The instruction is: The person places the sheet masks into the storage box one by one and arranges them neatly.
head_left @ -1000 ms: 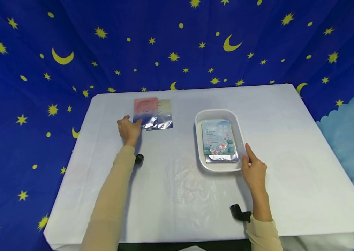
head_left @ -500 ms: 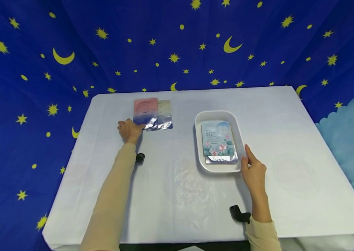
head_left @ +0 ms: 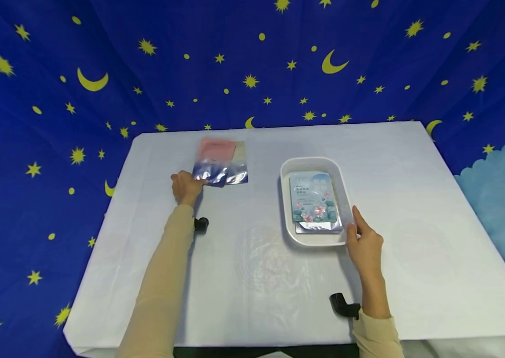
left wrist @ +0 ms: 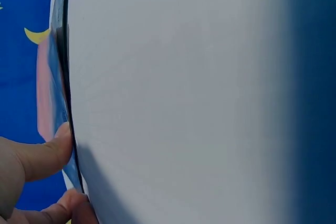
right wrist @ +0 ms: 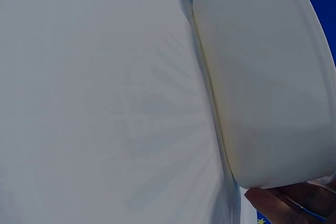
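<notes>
At the back left of the head view, my left hand (head_left: 185, 188) pinches the near-left corner of a pink-and-blue foil sachet (head_left: 214, 149), which looks like a face mask packet. That sachet partly covers a beige-and-blue one (head_left: 240, 171). In the left wrist view the thumb presses on the pink sachet (left wrist: 44, 87), with fingers at its lower edge. My right hand (head_left: 365, 246) grips the near-right corner of a white plastic tray (head_left: 345, 209), thumb at the rim. Inside lies a light-blue flowered sachet (head_left: 312, 196) over a silvery one (head_left: 319, 227).
A white cloth covers the table (head_left: 252, 298). Behind it hangs a blue curtain (head_left: 234, 64) with yellow stars and moons. Black camera mounts (head_left: 345, 306) stick out from both wrists.
The pink sachet has shifted slightly right and tilted, covering more of the beige one, with my left hand at its corner. My right hand and the tray stay put.
</notes>
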{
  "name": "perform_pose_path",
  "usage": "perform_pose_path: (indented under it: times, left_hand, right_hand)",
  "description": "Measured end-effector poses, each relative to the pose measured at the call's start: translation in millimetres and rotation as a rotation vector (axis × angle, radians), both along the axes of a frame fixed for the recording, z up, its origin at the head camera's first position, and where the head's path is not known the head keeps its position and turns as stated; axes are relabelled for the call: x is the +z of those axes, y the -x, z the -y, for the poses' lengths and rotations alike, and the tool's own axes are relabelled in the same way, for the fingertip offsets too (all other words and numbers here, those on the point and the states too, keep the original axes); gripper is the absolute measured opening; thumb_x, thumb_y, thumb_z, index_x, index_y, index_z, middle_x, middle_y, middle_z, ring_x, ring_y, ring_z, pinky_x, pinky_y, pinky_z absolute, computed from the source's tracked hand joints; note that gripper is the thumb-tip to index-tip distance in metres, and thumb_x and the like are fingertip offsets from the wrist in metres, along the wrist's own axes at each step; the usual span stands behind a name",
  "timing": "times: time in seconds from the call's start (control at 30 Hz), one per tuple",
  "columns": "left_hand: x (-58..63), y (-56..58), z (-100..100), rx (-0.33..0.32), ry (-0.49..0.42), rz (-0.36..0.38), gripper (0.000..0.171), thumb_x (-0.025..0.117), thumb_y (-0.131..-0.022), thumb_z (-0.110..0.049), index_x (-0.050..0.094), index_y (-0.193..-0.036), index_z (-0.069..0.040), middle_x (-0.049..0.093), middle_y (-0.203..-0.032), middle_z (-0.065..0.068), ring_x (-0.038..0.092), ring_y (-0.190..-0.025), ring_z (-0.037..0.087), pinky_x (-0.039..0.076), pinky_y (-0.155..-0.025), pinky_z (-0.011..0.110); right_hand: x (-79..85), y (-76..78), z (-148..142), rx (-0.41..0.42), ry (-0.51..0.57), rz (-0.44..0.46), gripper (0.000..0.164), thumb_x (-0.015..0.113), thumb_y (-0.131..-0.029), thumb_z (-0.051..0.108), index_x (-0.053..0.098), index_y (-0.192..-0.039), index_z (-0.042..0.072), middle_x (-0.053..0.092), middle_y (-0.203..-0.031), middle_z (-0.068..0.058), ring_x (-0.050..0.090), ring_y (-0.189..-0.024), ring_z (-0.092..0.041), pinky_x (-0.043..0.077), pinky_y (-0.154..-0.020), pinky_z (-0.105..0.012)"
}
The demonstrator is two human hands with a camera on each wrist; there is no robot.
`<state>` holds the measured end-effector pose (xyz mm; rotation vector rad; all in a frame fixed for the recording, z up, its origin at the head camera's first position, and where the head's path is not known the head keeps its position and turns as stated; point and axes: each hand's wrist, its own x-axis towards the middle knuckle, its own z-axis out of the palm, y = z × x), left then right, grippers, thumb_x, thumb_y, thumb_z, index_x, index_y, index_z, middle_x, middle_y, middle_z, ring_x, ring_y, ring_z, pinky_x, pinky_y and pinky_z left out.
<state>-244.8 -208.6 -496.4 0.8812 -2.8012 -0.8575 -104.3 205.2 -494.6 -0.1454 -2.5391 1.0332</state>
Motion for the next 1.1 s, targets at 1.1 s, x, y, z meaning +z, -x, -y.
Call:
perform_pose_path:
  times: [1.1]
  left_hand:
    - [0.7,-9.8,6,0.216,-0.747,-0.160,0.026,0.059,-0.071,0.007,0.057,-0.097,0.008,0.054,-0.053,0.000,0.056,-0.039,0.005,0.051,-0.052,0.020]
  right_hand:
    - [4.0,0.1,2,-0.002,0.001,0.048,0.041,0.050,-0.085,0.010,0.049,-0.126,0.007,0.060,-0.105,-0.025,0.063,-0.082,-0.038,0.051,-0.056,-0.044]
